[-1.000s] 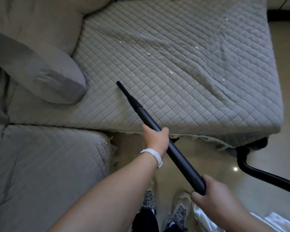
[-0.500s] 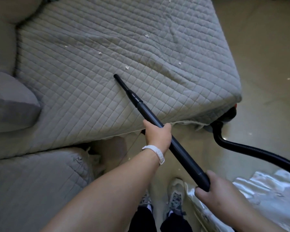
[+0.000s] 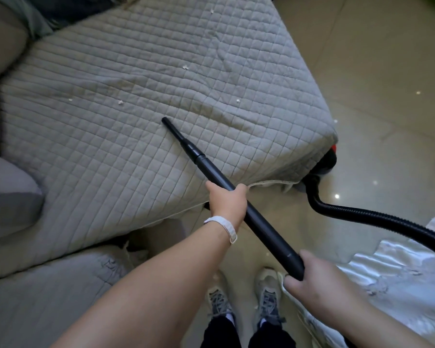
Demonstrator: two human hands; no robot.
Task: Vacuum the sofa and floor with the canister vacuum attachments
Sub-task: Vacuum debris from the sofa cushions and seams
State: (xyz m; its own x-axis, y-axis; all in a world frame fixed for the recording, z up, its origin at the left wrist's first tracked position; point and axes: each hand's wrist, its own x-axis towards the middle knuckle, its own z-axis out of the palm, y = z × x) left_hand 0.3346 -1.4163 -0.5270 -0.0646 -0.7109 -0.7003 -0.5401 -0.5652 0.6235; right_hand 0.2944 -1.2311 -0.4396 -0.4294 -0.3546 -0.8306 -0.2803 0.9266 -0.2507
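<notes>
The wand [image 3: 212, 172] tip has slid rightwards across the sofa [image 3: 98, 146] seat, away from the nearest crumb [image 3: 121, 102], which lay just beside it a moment ago and still lies there. The left hand [image 3: 227, 204] has its grip wrapped round mid-wand, the right hand [image 3: 314, 280] round the near end. Several scraps remain on the quilting, so I'd say this seat needs more passes.

Sofa cover [image 3: 136, 101]: grey, quilted square grid. White crumbs [image 3: 185, 67] on it. Vacuum tube [image 3: 226, 187]: black. Hose [image 3: 362, 214]: black, ribbed. Wristband [image 3: 224, 223]: white. Floor [image 3: 387, 84]: glossy beige tile. Shoes [image 3: 219, 300]: grey and cream. Cushion [image 3: 8, 194]: plain grey.
</notes>
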